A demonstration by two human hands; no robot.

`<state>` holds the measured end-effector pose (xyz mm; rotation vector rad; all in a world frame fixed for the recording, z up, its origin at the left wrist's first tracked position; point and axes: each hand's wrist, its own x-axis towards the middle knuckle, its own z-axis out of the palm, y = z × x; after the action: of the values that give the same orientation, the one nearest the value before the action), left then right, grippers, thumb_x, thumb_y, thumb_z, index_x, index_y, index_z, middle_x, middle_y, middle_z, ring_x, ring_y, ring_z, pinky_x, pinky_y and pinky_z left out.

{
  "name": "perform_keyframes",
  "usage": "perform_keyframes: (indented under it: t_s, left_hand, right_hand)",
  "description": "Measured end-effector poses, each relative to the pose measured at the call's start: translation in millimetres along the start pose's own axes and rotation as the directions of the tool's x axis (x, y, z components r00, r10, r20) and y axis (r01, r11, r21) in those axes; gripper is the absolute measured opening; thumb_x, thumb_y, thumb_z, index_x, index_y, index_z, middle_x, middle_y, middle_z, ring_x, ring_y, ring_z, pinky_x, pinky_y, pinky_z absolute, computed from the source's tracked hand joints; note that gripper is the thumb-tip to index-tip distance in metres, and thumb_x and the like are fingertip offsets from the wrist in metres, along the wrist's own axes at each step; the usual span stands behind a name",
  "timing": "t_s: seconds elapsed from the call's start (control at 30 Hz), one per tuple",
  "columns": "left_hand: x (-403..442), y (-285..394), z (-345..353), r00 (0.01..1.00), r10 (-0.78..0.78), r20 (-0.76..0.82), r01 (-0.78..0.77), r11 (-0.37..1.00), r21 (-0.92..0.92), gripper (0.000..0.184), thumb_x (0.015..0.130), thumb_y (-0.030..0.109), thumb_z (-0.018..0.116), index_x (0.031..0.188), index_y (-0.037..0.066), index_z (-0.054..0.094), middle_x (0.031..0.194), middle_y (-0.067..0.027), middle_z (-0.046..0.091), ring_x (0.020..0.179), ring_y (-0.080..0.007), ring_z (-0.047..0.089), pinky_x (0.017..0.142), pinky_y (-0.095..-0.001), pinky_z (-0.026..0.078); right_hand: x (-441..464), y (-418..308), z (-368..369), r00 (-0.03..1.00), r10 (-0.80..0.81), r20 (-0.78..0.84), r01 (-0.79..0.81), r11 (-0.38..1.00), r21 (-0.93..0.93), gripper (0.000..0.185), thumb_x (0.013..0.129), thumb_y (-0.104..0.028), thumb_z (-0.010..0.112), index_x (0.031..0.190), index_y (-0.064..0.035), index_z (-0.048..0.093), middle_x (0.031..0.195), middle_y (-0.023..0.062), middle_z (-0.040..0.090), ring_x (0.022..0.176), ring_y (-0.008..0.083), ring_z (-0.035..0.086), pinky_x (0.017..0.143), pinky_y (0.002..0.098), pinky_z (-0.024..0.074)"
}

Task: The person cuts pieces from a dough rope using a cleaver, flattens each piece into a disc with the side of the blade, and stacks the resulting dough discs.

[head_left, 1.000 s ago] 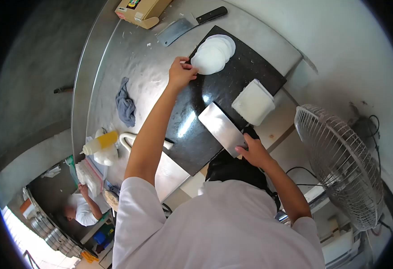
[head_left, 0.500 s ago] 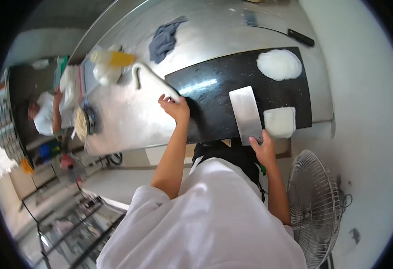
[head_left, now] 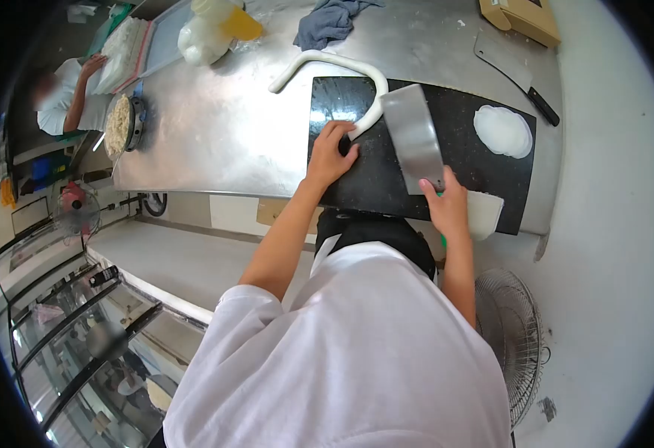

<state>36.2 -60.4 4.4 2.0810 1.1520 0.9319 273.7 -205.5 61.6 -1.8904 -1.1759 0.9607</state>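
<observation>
A long white dough rope [head_left: 375, 75] lies in a hook shape, partly on the steel table and partly across the black board [head_left: 372, 175]. My left hand [head_left: 332, 155] is over the board at the near end of the rope. Its fingertips touch or nearly touch that end, and the thumb stands apart from the fingers. In my right hand [head_left: 448, 203] is a broad-bladed cleaver [head_left: 415, 134], its blade over the board just right of the dough; the grip hides its handle. Beside that hand sits a square white pad [head_left: 487, 215], partly covered by it.
A round white pad [head_left: 502, 131] rests on the board's right side. Behind it lie another cleaver [head_left: 542, 106] and a cardboard box [head_left: 521, 16]. A grey cloth [head_left: 330, 24] and a yellow-liquid bottle [head_left: 241, 24] are at the back. Another person [head_left: 65, 97] works at the left.
The dough rope has swung round from pointing left to a hook curving onto the board. My left hand has loosened at its end. The view has shifted; the cleaver stays in my right hand.
</observation>
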Motion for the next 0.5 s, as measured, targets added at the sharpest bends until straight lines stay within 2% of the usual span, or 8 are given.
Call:
perform_keyframes:
  t_s: [0.03, 0.1, 0.17, 0.23, 0.37, 0.43, 0.47, 0.5]
  left_hand:
    - [-1, -7, -4, 1.0, 0.003, 0.001, -0.003, 1.0, -0.005, 0.039, 0.079, -0.005, 0.073, 0.117, 0.004, 0.07, 0.11, -0.0149, 0.07, 0.106, -0.0331, 0.068, 0.093, -0.0381, 0.055]
    - [-6, -20, -10, 0.999, 0.03, 0.026, -0.03, 0.999, -0.015, 0.035, 0.079, -0.006, 0.072, 0.113, 0.004, 0.07, 0.11, -0.0135, 0.071, 0.104, -0.032, 0.069, 0.092, -0.0371, 0.056]
    - [-1, -29, -14, 0.998, 0.017, 0.054, -0.017, 1.0, 0.0, 0.034, 0.08, -0.006, 0.074, 0.112, 0.005, 0.07, 0.111, -0.0121, 0.072, 0.104, -0.0311, 0.069, 0.09, -0.037, 0.057]
    - [12, -40, -20, 0.97, 0.168, 0.175, -0.183, 0.98, 0.077, 0.031, 0.081, -0.003, 0.076, 0.11, 0.006, 0.071, 0.107, -0.0101, 0.071, 0.1, -0.0307, 0.069, 0.087, -0.0385, 0.057]
    - [30, -46, -24, 0.93, 0.206, 0.305, -0.25, 0.961, 0.115, 0.031, 0.08, -0.002, 0.076, 0.109, 0.007, 0.072, 0.101, -0.0085, 0.067, 0.095, -0.031, 0.066, 0.084, -0.0393, 0.056]
    - [37, -47, -24, 0.922, 0.189, 0.339, -0.228, 0.971, 0.078, 0.025, 0.083, 0.003, 0.077, 0.107, 0.006, 0.07, 0.103, -0.0091, 0.066, 0.097, -0.0309, 0.066, 0.081, -0.0394, 0.055]
    - [39, -49, -22, 0.918, 0.199, 0.344, -0.235, 0.97, 0.066, 0.025, 0.083, 0.003, 0.077, 0.107, 0.006, 0.07, 0.103, -0.0091, 0.066, 0.097, -0.0309, 0.066, 0.081, -0.0394, 0.055]
    - [39, -51, -19, 0.957, 0.155, 0.247, -0.175, 0.983, 0.058, 0.025, 0.083, 0.003, 0.077, 0.107, 0.006, 0.07, 0.106, -0.0098, 0.066, 0.098, -0.0314, 0.066, 0.081, -0.0393, 0.055]
  right_hand:
    - [4, -7, 4, 1.0, 0.002, -0.005, -0.002, 1.0, -0.003, 0.035, 0.094, -0.019, 0.072, 0.119, 0.0001, 0.059, 0.093, 0.0238, 0.073, 0.086, 0.0429, 0.072, 0.075, 0.047, 0.0536]
    - [7, -19, 12, 0.998, 0.01, 0.054, -0.001, 0.986, -0.165, 0.034, 0.094, -0.021, 0.07, 0.121, -0.0019, 0.059, 0.096, 0.0277, 0.071, 0.094, 0.0484, 0.068, 0.076, 0.0503, 0.0525]
    - [12, -33, 19, 0.992, 0.023, 0.122, 0.002, 0.98, -0.197, 0.031, 0.096, -0.022, 0.068, 0.119, -0.0023, 0.058, 0.095, 0.0262, 0.072, 0.092, 0.0484, 0.068, 0.077, 0.0537, 0.0528]
    - [16, -50, 28, 0.983, 0.078, 0.166, 0.01, 0.883, -0.47, 0.028, 0.099, -0.021, 0.064, 0.117, -0.0031, 0.054, 0.091, 0.0261, 0.072, 0.09, 0.0491, 0.069, 0.078, 0.057, 0.0533]
    - [9, -65, 45, 0.973, 0.14, 0.182, -0.014, 0.828, -0.561, 0.025, 0.1, -0.02, 0.06, 0.117, -0.0038, 0.049, 0.088, 0.027, 0.071, 0.089, 0.0506, 0.069, 0.079, 0.059, 0.0536]
    - [11, -54, 62, 0.969, 0.158, 0.189, -0.04, 0.859, -0.511, 0.037, 0.1, -0.018, 0.062, 0.128, -0.0029, 0.044, 0.092, 0.0321, 0.069, 0.09, 0.0554, 0.065, 0.076, 0.0601, 0.0515]
    - [13, -45, 74, 0.97, 0.165, 0.176, -0.052, 0.856, -0.514, 0.037, 0.1, -0.018, 0.062, 0.128, -0.0029, 0.044, 0.092, 0.0321, 0.069, 0.09, 0.0554, 0.065, 0.076, 0.0601, 0.0515]
    - [15, -36, 89, 0.989, 0.105, 0.106, -0.048, 0.895, -0.444, 0.033, 0.1, -0.018, 0.062, 0.123, -0.0023, 0.045, 0.092, 0.0316, 0.069, 0.09, 0.0542, 0.066, 0.077, 0.0597, 0.0521]
